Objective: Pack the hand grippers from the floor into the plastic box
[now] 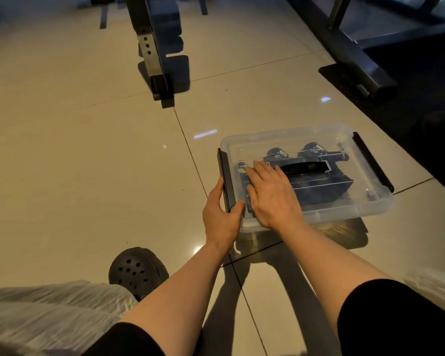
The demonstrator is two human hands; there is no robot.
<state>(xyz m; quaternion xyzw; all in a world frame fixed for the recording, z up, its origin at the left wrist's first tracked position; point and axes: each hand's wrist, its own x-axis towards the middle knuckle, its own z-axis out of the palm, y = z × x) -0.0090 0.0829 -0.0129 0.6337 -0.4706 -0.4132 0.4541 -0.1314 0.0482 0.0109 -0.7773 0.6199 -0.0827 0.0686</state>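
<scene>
Pressing flat on box lid [319, 140], right hand [271, 195] spread; left hand [220, 214] grips latch [226, 179] at box's left edge.

A clear plastic box [344, 211] with black side latches sits closed on the tiled floor, dark hand grippers [316, 160] packed inside.

Clear plastic box [319, 214], black latches [373, 161], beige floor [75, 150].
</scene>
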